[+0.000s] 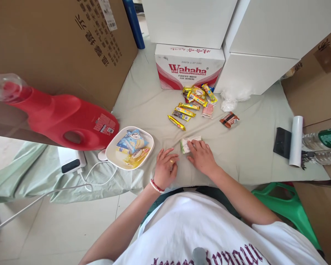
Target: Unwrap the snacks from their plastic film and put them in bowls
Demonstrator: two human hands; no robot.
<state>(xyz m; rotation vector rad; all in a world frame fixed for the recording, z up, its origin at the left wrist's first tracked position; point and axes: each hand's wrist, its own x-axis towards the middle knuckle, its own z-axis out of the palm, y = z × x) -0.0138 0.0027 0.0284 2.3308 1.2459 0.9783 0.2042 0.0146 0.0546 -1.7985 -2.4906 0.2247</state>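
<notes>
Small white-green packet (185, 145) lies near the counter's (251, 154) front edge, about mid-width. My right hand (202, 155) has fingers on top of it; can't tell if pinched. My left hand (164, 168) sits just beside, fingers loosely bent, no item visible in it. Risks: pressing hard might crush or skid the packet, since the cloth (160, 121) looks loose; left arm swinging out could knock the white bowl (114, 148), also near the front edge. Bowl holds a blue snack bag (131, 141) plus yellow-wrapped snacks (138, 158). Box (189, 68) toward back edge: contents hidden.
</notes>
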